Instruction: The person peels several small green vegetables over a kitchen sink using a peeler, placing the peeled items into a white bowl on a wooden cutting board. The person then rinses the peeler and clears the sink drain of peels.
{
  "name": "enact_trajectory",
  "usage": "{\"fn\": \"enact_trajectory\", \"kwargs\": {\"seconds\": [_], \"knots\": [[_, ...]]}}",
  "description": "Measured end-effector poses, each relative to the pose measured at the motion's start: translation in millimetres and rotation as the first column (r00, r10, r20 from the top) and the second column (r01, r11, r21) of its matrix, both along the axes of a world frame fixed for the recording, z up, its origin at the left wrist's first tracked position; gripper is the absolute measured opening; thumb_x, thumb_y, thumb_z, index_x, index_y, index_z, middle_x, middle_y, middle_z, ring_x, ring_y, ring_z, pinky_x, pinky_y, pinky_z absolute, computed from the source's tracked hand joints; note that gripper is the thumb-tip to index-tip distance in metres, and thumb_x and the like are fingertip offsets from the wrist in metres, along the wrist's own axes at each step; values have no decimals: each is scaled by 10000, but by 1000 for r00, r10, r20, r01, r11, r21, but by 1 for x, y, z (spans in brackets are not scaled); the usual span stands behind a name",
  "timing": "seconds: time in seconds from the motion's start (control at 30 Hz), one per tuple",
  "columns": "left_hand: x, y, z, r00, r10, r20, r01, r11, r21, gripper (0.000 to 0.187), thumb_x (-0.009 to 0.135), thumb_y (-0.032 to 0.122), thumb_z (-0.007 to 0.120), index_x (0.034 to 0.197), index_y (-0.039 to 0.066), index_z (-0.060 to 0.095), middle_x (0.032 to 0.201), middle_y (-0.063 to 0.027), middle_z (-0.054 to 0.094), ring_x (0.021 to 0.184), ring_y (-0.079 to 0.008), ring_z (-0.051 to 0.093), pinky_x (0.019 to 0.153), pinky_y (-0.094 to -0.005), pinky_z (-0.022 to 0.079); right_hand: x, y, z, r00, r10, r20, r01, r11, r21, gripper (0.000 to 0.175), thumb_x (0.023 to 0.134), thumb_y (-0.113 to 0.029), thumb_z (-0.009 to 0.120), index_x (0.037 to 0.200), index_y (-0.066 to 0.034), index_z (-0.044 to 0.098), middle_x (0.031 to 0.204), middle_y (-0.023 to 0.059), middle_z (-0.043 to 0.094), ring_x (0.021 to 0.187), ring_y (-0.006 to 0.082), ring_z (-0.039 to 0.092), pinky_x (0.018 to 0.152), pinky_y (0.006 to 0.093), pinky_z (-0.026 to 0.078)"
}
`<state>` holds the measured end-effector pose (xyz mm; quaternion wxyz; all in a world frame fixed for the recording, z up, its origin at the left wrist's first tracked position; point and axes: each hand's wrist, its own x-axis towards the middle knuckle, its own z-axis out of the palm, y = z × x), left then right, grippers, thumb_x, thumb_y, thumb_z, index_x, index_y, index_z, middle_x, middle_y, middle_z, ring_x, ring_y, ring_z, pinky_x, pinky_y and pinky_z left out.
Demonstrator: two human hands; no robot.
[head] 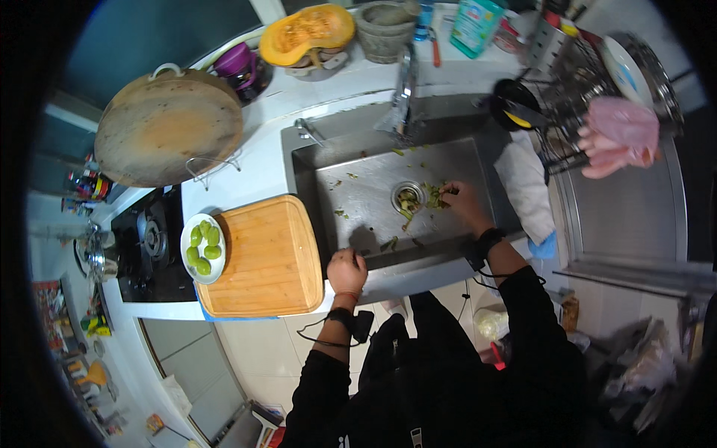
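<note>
My right hand reaches into the stainless steel sink, its fingertips closed on green peel scraps beside the drain. More scraps lie in the drain basket and are scattered over the sink floor. At the sink's front left edge is my left hand, fingers curled and partly hidden; whether they grip anything is unclear. To its left lies a wooden cutting board. A white plate of several oval green fruits overlaps the board's left side. Over the sink stands a chrome faucet.
A large round wooden board leans at the back left near the gas stove. Behind the sink sit a halved pumpkin and a stone mortar. Pink rubber gloves and a cloth hang at the right.
</note>
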<state>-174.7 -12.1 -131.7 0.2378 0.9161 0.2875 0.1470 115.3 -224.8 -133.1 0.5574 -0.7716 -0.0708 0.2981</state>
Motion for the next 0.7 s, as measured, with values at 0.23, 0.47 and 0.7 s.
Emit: {"fn": "enact_trajectory", "kwargs": {"seconds": [0.23, 0.47, 0.7], "knots": [[1, 0, 0, 996, -31, -88, 30, 999, -11, 162, 805, 166, 620, 860, 25, 676, 877, -175, 681, 863, -380, 647, 756, -472, 524, -68, -124, 94, 948, -278, 154, 272, 961, 57, 149, 829, 8, 646, 971, 41, 676, 836, 98, 674, 698, 169, 665, 622, 287, 531], [3, -2, 2, 997, -27, -73, 28, 1000, 12, 152, 824, 164, 616, 880, 42, 689, 877, -166, 691, 864, -367, 658, 772, -455, 528, -145, -239, 70, 763, -647, -6, 633, 744, 214, 148, 821, 54, 636, 960, 26, 677, 834, 65, 669, 682, 163, 648, 598, 283, 516], [2, -1, -1, 997, -37, -66, 37, 999, 1, 149, 827, 164, 611, 870, 44, 687, 882, -165, 693, 856, -367, 660, 767, -454, 531, -135, -281, -54, 713, -696, 85, 698, 692, -183, 314, 827, -101, 724, 1115, 10, 666, 1007, 142, 685, 824, 245, 679, 644, 352, 571]]}}
